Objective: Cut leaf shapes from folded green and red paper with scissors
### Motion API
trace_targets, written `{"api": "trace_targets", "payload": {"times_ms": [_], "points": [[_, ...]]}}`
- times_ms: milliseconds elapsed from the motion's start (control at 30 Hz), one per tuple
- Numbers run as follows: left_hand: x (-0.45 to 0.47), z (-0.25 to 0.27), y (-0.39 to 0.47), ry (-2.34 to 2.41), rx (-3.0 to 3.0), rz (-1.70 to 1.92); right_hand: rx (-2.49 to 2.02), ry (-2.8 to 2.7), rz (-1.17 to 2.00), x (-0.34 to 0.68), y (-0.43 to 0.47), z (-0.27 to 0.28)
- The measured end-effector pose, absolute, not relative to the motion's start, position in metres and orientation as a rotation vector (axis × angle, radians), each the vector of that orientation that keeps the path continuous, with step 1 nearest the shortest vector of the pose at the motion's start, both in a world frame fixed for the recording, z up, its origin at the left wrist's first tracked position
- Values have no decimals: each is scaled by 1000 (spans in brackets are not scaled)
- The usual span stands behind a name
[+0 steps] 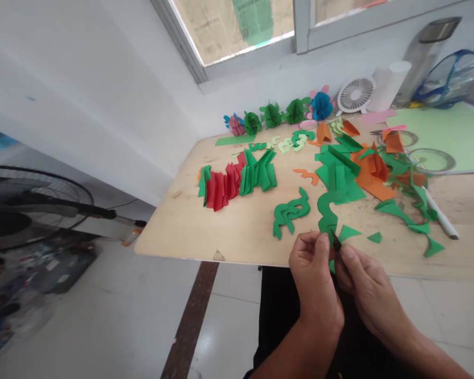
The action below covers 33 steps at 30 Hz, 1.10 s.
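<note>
My left hand (311, 258) pinches the lower end of a wavy green paper cutout (327, 213) at the table's front edge. In my right hand (365, 273) is a pair of dark scissors (337, 243), their blades against the green paper; the handles are mostly hidden by my fingers. Small green paper scraps (349, 232) lie just beyond my right hand. To the left of the held piece rests a loose pile of wavy green cutouts (290, 213). Folded green paper (339, 173) lies behind it.
Red folded papers (221, 187) and green folded papers (258, 173) stand at the left. Orange paper (373, 171), tape rolls (432, 159) and a white marker (440, 213) are at the right. Paper flowers (272, 115) and a small white fan (355, 96) line the wall.
</note>
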<state>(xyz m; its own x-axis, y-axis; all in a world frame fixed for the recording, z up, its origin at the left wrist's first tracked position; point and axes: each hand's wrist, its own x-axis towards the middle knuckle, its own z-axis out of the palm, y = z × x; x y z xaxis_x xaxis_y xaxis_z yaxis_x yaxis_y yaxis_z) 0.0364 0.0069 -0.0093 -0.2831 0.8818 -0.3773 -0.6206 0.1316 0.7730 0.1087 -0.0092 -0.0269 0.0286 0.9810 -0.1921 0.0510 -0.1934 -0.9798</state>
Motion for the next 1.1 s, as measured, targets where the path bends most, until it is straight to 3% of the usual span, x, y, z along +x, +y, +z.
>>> {"api": "trace_targets", "payload": {"times_ms": [1100], "points": [[28,-1,12,1083,308,1478,-1425,-1166,1355,118,-8,-29]]}}
